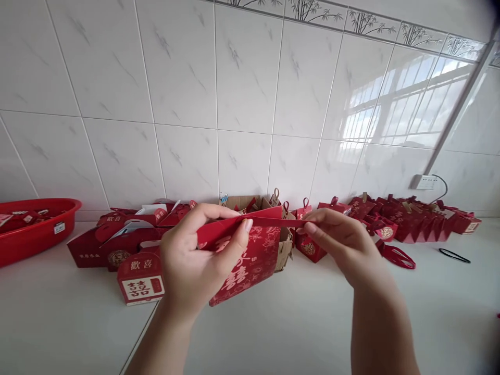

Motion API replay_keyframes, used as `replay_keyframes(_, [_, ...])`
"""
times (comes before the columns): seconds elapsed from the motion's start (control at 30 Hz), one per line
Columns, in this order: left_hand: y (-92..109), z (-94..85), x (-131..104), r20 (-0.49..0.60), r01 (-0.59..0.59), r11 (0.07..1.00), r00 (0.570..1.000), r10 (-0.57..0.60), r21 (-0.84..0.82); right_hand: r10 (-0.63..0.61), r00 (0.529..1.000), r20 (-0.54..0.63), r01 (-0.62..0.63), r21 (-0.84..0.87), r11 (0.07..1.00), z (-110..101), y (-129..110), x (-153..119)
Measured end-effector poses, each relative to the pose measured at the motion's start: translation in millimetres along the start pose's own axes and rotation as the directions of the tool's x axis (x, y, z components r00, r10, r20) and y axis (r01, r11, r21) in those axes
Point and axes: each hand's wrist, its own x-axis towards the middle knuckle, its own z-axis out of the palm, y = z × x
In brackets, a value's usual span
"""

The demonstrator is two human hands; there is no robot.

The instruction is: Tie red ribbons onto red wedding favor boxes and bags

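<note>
Left hand (203, 250): thumb and fingers pinched on the red gift bag's (260, 250) top edge
Right hand (344, 237): fingertips closed on a red strip's (275, 222) end
Gift bag: tilted, beside the left hand, before the cardboard box (285, 254)

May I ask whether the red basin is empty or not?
Not empty: the red basin holds red items, visible over its rim. How full, I cannot tell: the frame cuts it off.
</note>
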Motion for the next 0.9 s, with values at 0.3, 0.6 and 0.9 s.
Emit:
replay_keyframes(0.3, [2.0, 2.5, -4.7, 0.26, -0.131, 0.977, 0.95, 0.172, -0.168, -0.156, 0.891, -0.427, 0.252, 0.177, 0.952, 5.1, 1.1, -0.6])
replay_keyframes(0.6, [1.6, -1.2, -7.7, 0.434, -0.158, 0.938, 0.854, 0.286, -0.307, -0.35, 0.79, -0.503, 0.45, 0.09, 0.889, 18.5, -6.8, -11.7])
replay_keyframes(0.9, [2.0, 1.8, -6.0, 0.357, -0.219, 0.894, 0.859, 0.366, -0.391, -0.375, 0.917, -0.136, 0.384, 0.053, 0.922, 23.0, -7.7, -12.0])
